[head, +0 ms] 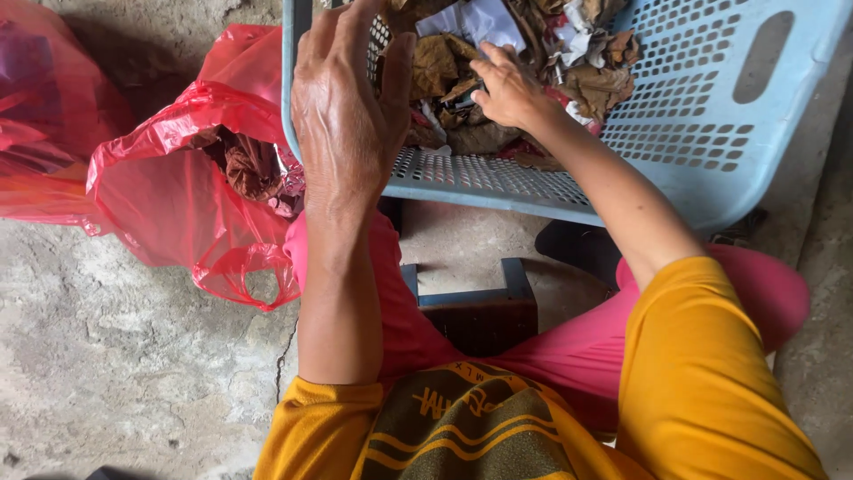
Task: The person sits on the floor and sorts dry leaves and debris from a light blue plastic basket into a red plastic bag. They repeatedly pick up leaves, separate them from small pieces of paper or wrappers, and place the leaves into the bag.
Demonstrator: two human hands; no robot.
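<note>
Blue basket (pixel 711 151) holds dry leaves (pixel 444 67) (paper scraps too); right hand (pixel 508 89) among them.

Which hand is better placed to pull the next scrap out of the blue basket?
Right, probably. The right hand is already down among the brown scraps inside the blue basket, fingers curled on a piece. The left hand rests on the basket's near rim, beside the red bag.
</note>
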